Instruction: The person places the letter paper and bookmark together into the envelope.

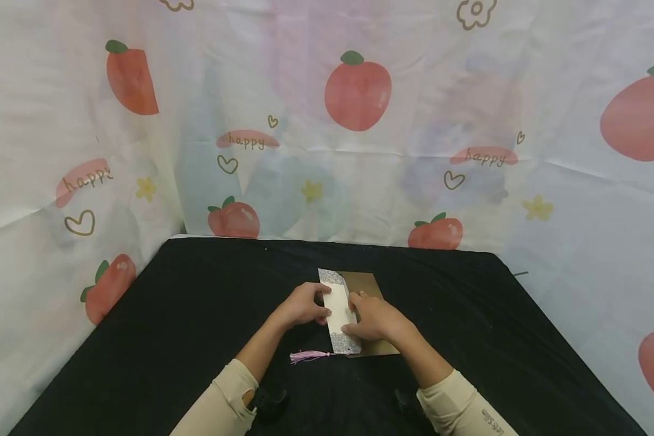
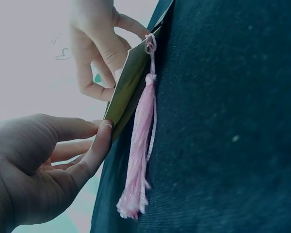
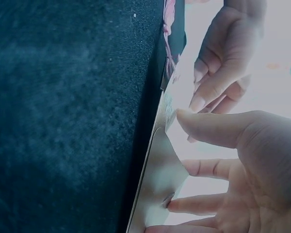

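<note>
A pale card panel (image 1: 339,309) with silver glitter bands at both ends lies tilted over a gold-brown sheet (image 1: 384,346) on the black cloth. From the panel's lower end trails a pink tassel (image 1: 310,356), seen at full length as a pink tassel (image 2: 141,145) in the left wrist view. My left hand (image 1: 304,304) pinches the panel's left edge, which is lifted off the cloth. On the other side, my right hand (image 1: 378,318) touches the panel's right edge with spread thumb and fingers. The right wrist view shows its fingers nearly straight, tips against the gold surface (image 3: 157,165).
A black cloth (image 1: 207,315) covers the table. Around its back and sides hangs a pale curtain (image 1: 360,181) printed with peaches, hearts and "happy". Two dark objects, one of them a black shape (image 1: 270,404), sit near the forearms at the front.
</note>
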